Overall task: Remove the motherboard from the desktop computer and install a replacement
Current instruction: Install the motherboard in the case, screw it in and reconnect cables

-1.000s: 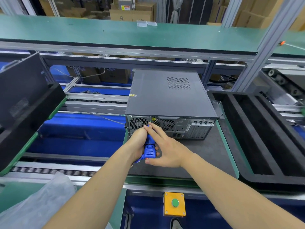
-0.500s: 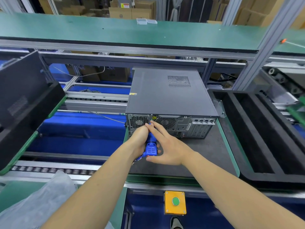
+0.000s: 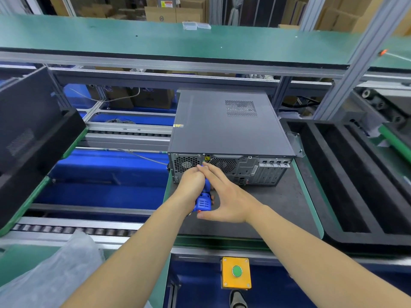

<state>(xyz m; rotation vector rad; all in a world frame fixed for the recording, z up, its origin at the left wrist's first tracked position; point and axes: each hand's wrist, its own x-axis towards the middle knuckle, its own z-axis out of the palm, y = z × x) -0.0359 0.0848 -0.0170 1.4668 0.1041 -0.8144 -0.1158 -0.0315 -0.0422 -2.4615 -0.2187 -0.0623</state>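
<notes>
A closed dark grey desktop computer point(image 3: 224, 127) lies flat on a black mat point(image 3: 287, 203), its rear panel with fan grilles and ports facing me. My left hand point(image 3: 191, 182) grips a blue electric screwdriver point(image 3: 203, 202) whose tip points at the upper rear edge of the case near a yellow sticker. My right hand point(image 3: 226, 196) lies beside the tool with straight fingers, fingertips touching its front end by the case; the thumb is spread below the handle. The screwdriver's tip is hidden behind my fingers.
A black foam tray point(image 3: 347, 174) with long slots sits to the right. Another black tray point(image 3: 33, 138) leans at the left. A yellow box with a green button point(image 3: 236, 272) is at the front edge. Clear plastic wrap point(image 3: 51, 276) lies bottom left. A green shelf point(image 3: 178, 38) runs overhead.
My right hand has loosened from the screwdriver's handle: the thumb has spread away and the fingers have straightened along the tool. The left hand and screwdriver stay at the case's rear.
</notes>
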